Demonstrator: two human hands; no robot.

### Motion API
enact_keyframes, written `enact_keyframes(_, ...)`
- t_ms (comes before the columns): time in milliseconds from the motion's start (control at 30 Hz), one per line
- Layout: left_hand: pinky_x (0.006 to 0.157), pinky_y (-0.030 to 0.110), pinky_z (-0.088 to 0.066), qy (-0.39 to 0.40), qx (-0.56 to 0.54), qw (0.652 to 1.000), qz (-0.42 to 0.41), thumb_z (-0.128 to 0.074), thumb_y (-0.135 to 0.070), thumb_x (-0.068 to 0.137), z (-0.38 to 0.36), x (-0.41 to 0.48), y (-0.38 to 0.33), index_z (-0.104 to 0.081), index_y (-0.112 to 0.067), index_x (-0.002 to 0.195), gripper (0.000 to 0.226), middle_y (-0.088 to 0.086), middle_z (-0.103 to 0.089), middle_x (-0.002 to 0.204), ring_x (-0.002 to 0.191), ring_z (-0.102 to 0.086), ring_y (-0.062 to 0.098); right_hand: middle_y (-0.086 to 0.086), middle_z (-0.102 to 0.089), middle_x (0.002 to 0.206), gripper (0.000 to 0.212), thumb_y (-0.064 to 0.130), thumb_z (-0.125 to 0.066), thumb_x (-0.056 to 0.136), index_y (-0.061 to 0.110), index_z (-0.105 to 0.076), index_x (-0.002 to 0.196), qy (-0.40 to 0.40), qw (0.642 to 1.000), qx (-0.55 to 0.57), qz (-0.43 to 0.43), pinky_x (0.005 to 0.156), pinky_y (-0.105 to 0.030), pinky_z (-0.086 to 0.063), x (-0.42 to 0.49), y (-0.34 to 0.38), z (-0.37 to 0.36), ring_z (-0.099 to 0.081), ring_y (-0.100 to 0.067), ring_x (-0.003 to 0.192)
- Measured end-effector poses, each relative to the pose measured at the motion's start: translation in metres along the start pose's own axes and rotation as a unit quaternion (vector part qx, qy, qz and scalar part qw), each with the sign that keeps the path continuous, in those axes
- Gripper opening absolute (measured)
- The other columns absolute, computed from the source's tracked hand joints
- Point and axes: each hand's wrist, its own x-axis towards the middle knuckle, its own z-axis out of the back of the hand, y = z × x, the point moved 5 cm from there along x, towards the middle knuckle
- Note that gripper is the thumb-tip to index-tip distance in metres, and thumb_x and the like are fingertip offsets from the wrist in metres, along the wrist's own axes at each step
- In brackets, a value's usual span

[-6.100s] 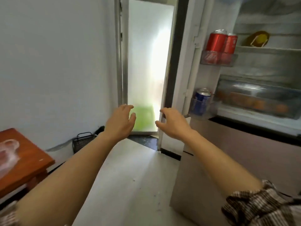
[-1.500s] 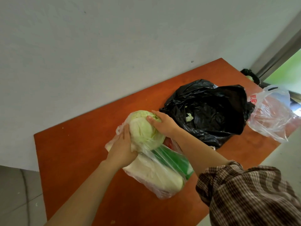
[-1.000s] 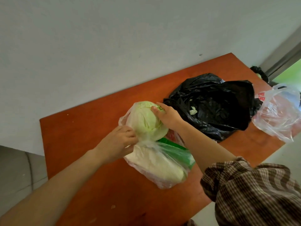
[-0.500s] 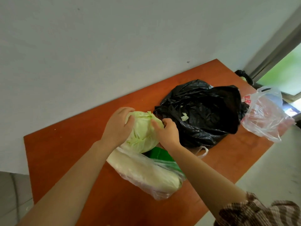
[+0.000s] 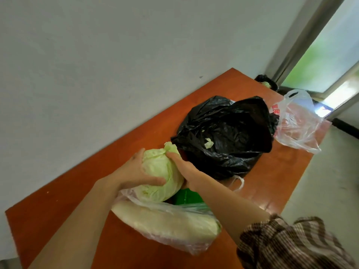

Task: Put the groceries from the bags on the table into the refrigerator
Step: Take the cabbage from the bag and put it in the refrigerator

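Grips cabbage (image 5: 162,172) between curled left hand (image 5: 136,170) and right hand (image 5: 184,169), black bag (image 5: 225,131) just beyond right.

A home: orange wooden table (image 5: 77,191) against a plain wall (image 5: 116,65), plastic grocery bags (image 5: 223,133), frosted-glass door (image 5: 326,45).

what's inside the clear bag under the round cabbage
A long napa cabbage and a green packet show through the clear bag. Anything beneath them, or behind the round cabbage, is covered.

A plain white wall (image 5: 97,65) fills the upper left; a metal-framed glass door (image 5: 326,55) occupies the upper right, pale floor (image 5: 330,181) below it.
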Motion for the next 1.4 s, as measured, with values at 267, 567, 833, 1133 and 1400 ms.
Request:
enact_keyframes(267,0.118,0.047,-0.006,-0.052,0.054,0.997,-0.029,-0.07,-0.082,0.031,-0.008,-0.013,0.01,0.005,-0.024,0.15,0.153,-0.007,0.01,0.157,0.144,0.011,0.019,-0.006,-0.054,0.117,0.105,0.056,-0.08,0.065,0.007,-0.027,0.141,-0.048,0.997,0.005,0.053,0.096,-0.041,-0.048,-0.017,0.009,0.0,-0.055,-0.025,0.106)
enact_keyframes(567,0.115,0.047,-0.015,-0.16,-0.064,0.983,-0.068,-0.051,-0.087,0.046,-0.037,-0.041,0.0,-0.008,-0.033,0.149,0.123,-0.017,-0.003,0.153,0.141,0.002,0.008,-0.009,-0.05,0.131,0.107,0.058,-0.076,0.069,0.015,-0.011,0.143,-0.068,0.989,-0.087,0.099,0.085,-0.043,-0.052,-0.042,-0.008,0.02,-0.056,-0.026,0.106)
enact_keyframes(833,0.1,0.027,-0.033,-0.199,-0.282,0.937,-0.047,-0.041,-0.039,0.099,-0.01,-0.018,0.027,-0.06,-0.025,0.127,0.036,-0.008,-0.053,0.133,0.121,-0.046,0.008,-0.011,-0.046,0.136,0.094,0.062,-0.068,0.072,0.013,-0.024,0.139,-0.093,0.962,-0.225,0.127,0.098,-0.049,-0.045,-0.043,0.017,0.012,-0.045,-0.033,0.124)
enact_keyframes(1133,0.084,0.042,-0.055,-0.107,-0.446,0.887,0.057,-0.056,-0.045,0.09,-0.03,0.014,0.047,-0.07,-0.012,0.106,0.039,0.01,-0.073,0.097,0.091,-0.069,0.023,-0.006,-0.019,0.157,0.076,0.059,-0.054,0.084,0.025,-0.028,0.148,-0.045,0.727,-0.576,0.371,0.115,-0.053,-0.014,-0.067,0.034,-0.044,-0.01,-0.029,0.145)
enact_keyframes(1400,0.055,0.032,-0.037,-0.284,-0.024,0.956,0.064,-0.045,-0.024,0.098,-0.015,0.023,0.047,-0.058,-0.005,0.078,0.031,0.006,-0.057,0.074,0.072,-0.055,0.026,0.003,-0.015,0.158,0.091,0.059,-0.067,0.073,0.033,-0.021,0.147,-0.047,0.725,-0.558,0.401,0.117,-0.056,-0.004,-0.049,0.019,-0.031,-0.001,-0.022,0.147)
